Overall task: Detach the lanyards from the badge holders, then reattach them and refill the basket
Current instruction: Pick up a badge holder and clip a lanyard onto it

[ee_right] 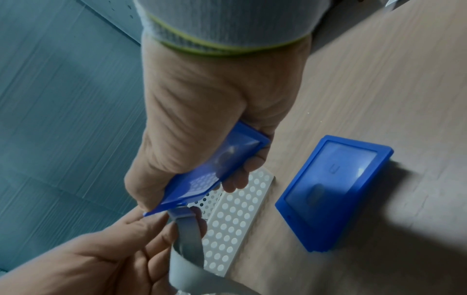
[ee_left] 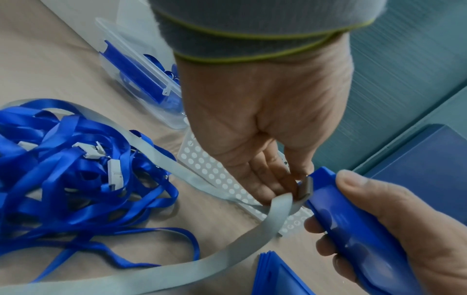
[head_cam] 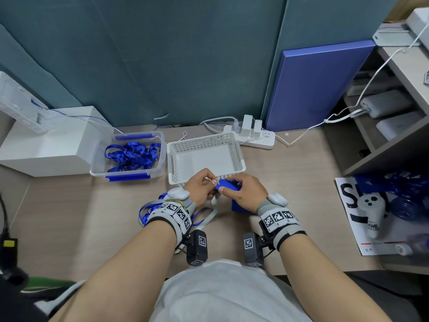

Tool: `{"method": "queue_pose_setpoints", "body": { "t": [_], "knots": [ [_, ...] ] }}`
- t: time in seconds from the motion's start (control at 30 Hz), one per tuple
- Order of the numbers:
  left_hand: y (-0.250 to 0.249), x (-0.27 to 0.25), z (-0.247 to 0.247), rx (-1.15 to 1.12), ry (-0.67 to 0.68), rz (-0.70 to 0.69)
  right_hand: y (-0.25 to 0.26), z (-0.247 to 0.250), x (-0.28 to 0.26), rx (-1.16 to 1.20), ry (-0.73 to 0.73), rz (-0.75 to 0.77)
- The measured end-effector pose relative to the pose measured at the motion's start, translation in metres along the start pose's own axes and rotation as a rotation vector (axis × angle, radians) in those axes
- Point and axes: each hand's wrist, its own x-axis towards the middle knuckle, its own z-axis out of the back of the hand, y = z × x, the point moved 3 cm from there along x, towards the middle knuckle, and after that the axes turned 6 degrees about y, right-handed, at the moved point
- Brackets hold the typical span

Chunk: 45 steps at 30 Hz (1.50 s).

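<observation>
My right hand [head_cam: 246, 191] grips a blue badge holder [head_cam: 226, 184] by its long edges, just in front of the empty white perforated basket [head_cam: 173, 159]. My left hand [head_cam: 204, 183] pinches the clip end of a grey lanyard [ee_left: 227, 249] at the holder's top edge [ee_right: 161, 209]. The grey strap trails down to the desk under my left wrist. A tangle of blue lanyards [ee_left: 63, 179] with white clips lies on the desk on the left. A stack of blue badge holders [ee_right: 333, 191] lies flat under my right hand.
A clear plastic box [head_cam: 130, 154] with more blue lanyards stands left of the basket, next to a white box [head_cam: 53, 145]. Behind the basket is a power strip [head_cam: 257, 138]. On the right lie a magazine and a white controller [head_cam: 371, 210], below a shelf unit.
</observation>
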Motion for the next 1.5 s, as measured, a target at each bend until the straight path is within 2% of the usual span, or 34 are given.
{"method": "queue_pose_setpoints", "body": {
  "t": [0.27, 0.5, 1.0, 1.33, 1.5],
  "knots": [
    [-0.012, -0.012, 0.001, 0.146, -0.026, -0.056, 0.005, 0.002, 0.004, 0.05, 0.021, -0.049],
    [-0.012, -0.014, 0.004, 0.313, -0.117, -0.062, 0.01, -0.001, 0.008, 0.078, 0.03, -0.086],
    [-0.014, -0.015, 0.024, 0.244, -0.082, -0.105, 0.014, -0.016, 0.014, 0.081, 0.122, -0.024],
    [-0.012, -0.008, 0.028, 0.254, -0.093, -0.088, 0.018, -0.015, 0.014, 0.063, 0.112, 0.006],
    [-0.011, -0.004, 0.03, 0.336, -0.133, -0.087, 0.014, -0.008, 0.013, 0.032, 0.097, -0.023]
  ]
}}
